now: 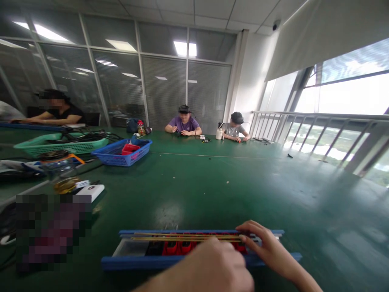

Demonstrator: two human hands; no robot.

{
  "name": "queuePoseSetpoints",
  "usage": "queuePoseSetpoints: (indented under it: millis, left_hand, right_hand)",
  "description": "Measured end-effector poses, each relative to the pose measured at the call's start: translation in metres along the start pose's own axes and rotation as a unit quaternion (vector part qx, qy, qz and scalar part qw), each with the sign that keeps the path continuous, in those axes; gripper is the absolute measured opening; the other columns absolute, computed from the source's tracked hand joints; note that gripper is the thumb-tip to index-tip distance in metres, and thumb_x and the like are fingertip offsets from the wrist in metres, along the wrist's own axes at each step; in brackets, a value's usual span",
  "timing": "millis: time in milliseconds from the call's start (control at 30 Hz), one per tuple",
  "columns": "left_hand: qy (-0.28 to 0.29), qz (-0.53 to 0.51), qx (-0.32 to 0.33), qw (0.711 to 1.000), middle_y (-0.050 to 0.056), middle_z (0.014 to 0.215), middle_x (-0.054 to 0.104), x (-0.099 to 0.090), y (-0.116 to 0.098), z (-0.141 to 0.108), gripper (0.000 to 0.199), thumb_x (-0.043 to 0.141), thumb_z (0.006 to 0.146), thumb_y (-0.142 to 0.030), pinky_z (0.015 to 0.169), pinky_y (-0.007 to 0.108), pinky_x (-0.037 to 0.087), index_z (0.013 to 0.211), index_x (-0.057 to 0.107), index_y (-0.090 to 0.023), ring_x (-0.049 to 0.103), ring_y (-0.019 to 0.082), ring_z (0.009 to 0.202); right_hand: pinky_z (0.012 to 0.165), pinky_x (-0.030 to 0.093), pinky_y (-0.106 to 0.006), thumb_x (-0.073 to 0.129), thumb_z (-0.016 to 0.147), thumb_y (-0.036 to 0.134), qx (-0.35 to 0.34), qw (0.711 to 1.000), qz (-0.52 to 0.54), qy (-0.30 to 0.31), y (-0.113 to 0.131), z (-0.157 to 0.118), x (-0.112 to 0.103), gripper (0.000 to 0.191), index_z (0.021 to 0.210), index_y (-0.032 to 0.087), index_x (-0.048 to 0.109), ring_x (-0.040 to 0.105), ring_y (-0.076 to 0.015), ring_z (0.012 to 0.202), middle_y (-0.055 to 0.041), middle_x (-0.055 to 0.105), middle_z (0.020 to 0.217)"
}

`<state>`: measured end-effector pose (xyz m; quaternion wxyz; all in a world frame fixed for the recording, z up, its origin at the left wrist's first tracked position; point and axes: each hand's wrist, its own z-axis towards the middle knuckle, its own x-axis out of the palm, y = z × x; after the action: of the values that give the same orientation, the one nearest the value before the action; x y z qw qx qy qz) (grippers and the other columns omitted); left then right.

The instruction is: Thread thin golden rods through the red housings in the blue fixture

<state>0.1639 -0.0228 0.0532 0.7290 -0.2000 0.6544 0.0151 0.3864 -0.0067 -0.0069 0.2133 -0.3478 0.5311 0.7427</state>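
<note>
On the green table (194, 182), toward the near edge: one long tray (125, 249) with blue side rails (146, 263), set lengthwise from left to right; between the rails, a row of red parts (171, 246), with a black part (154, 248) at the row's left end and bare grey floor beyond; along the tray's far edge, thin tan rods (170, 235) laid lengthwise above the parts.

Left hand (217, 265): over the near edge of the tray, back upward, fingers curled; fingertips hidden, cannot tell whether gripping the rods; right hand (266, 243): at the tray's far right corner, fingers bent, thumb tip at the right ends of the rods, forefinger by the far rail; cannot tell whether pinched shut on them.

Toward the table's left edge: green basket (69, 151) with dark cables; just beside, blue basket (121, 159) holding a red container (130, 149); at the far edge: seated person in purple (184, 123); near the far right corner: person in grey (233, 129), white bottle (219, 134) just beside.
</note>
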Motion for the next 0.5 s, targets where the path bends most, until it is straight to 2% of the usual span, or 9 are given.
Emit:
queuePoseSetpoints:
  millis: [67, 133, 200, 267, 367, 500]
  left_hand:
    - [-0.067, -0.005, -0.150, 0.986, 0.001, 0.083, 0.060, -0.030, 0.037, -0.035, 0.021, 0.044, 0.084, -0.038, 0.071, 0.030, 0.036, 0.081, 0.061, -0.026, 0.054, 0.016, 0.081]
    - [-0.081, -0.013, -0.238, 0.968, 0.000, 0.078, 0.061, -0.049, 0.069, -0.067, 0.023, 0.045, 0.082, -0.037, 0.071, 0.028, 0.034, 0.075, 0.063, -0.024, 0.053, 0.016, 0.079]
    - [-0.067, -0.024, -0.297, 0.952, -0.001, 0.079, 0.062, -0.055, 0.091, -0.089, 0.019, 0.049, 0.078, -0.036, 0.070, 0.026, 0.034, 0.075, 0.065, -0.026, 0.054, 0.016, 0.080]
    - [-0.030, -0.051, -0.320, 0.946, -0.003, 0.082, 0.064, -0.055, 0.106, -0.102, 0.015, 0.053, 0.074, -0.036, 0.068, 0.024, 0.035, 0.080, 0.066, -0.029, 0.055, 0.017, 0.081]
    - [0.007, -0.099, -0.326, 0.940, -0.005, 0.082, 0.065, -0.051, 0.116, -0.106, 0.016, 0.057, 0.069, -0.036, 0.065, 0.021, 0.036, 0.080, 0.067, -0.031, 0.057, 0.017, 0.080]
    - [0.016, -0.128, -0.332, 0.934, -0.005, 0.083, 0.066, -0.049, 0.123, -0.104, 0.017, 0.057, 0.067, -0.036, 0.062, 0.020, 0.037, 0.080, 0.068, -0.030, 0.058, 0.016, 0.078]
  right_hand:
    - [0.075, 0.044, -0.027, 0.046, 0.083, 0.040, -0.018, 1.000, -0.018, 0.014, 0.001, 0.004, -0.006, 0.027, 0.098, 0.023, 0.061, 0.055, -0.0186, 0.085, -0.0052, 0.060, 0.093]
    - [0.076, 0.043, -0.027, 0.046, 0.083, 0.039, -0.038, 0.998, -0.029, 0.029, 0.005, 0.013, -0.012, 0.026, 0.097, 0.023, 0.061, 0.055, -0.0186, 0.087, -0.0053, 0.060, 0.094]
    - [0.077, 0.043, -0.026, 0.046, 0.083, 0.039, -0.055, 0.996, -0.034, 0.059, 0.010, 0.024, -0.017, 0.027, 0.097, 0.023, 0.061, 0.055, -0.0182, 0.089, -0.0047, 0.060, 0.095]
    - [0.075, 0.043, -0.026, 0.046, 0.083, 0.040, -0.072, 0.990, -0.039, 0.115, 0.015, 0.038, -0.023, 0.028, 0.098, 0.023, 0.062, 0.056, -0.0174, 0.086, -0.0038, 0.062, 0.094]
    - [0.073, 0.044, -0.025, 0.049, 0.080, 0.041, -0.095, 0.971, -0.058, 0.212, 0.020, 0.058, -0.027, 0.033, 0.105, 0.023, 0.060, 0.058, -0.0173, 0.084, -0.0036, 0.064, 0.094]
    - [0.068, 0.044, -0.023, 0.052, 0.078, 0.042, -0.100, 0.954, -0.065, 0.275, 0.023, 0.077, -0.022, 0.034, 0.102, 0.021, 0.063, 0.060, -0.0158, 0.077, -0.0034, 0.066, 0.091]
